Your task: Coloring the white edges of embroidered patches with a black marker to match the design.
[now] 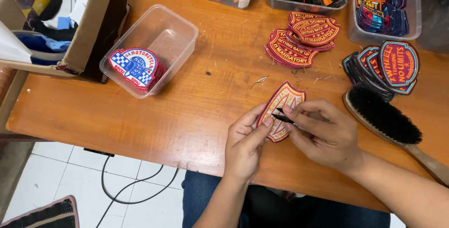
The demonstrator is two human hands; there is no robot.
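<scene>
My left hand pinches the lower left edge of a shield-shaped embroidered patch, red-bordered with cream and orange stitching, held just above the wooden table. My right hand grips a thin black tool whose tip rests against the patch face. The patch's lower right part is hidden behind my right fingers.
A clear tub at left holds blue-checked patches. Red and gold patches are stacked at the back, teal-edged patches at right. A black-bristled wooden brush lies beside my right hand. A cardboard box stands far left; bins of patches line the back.
</scene>
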